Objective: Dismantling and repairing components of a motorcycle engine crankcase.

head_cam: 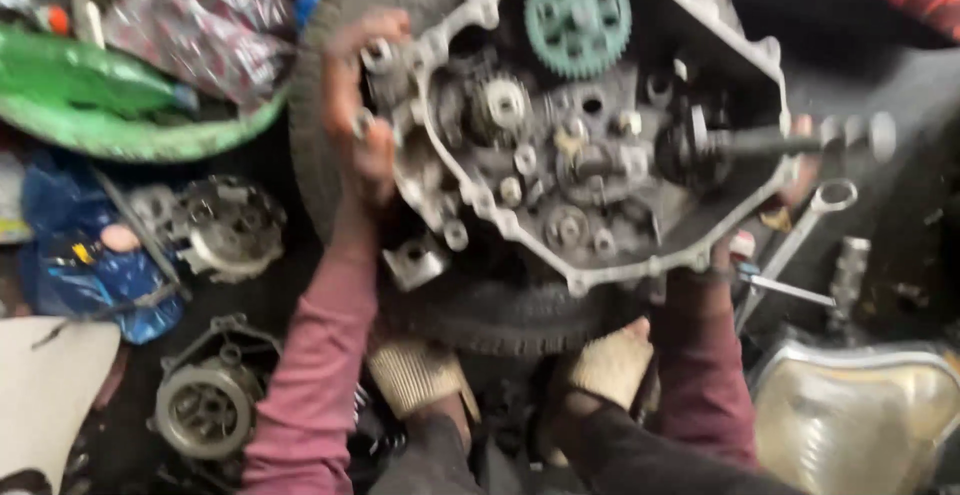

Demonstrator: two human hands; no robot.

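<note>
— Where's the engine from where you stand?

— The open engine case lies on a black tyre, gears up; a green toothed gear sits at its far edge, smaller grey gears and shafts fill the middle; a dark shaft sticks out to the right.

— And the hands?

— The left hand, in a pink sleeve, is curled over the left rim of the case, fingers gripping the edge; the right hand is mostly hidden behind the case's right rim, touching it; whether it is clenched or loose, I cannot tell; the frame is blurred.

— What lies around?

— A ring spanner just right of the case; a clutch assembly and another round part on the floor to the left; a green bowl and a blue bag further left; the person's knees in pale socks press against the tyre.
</note>
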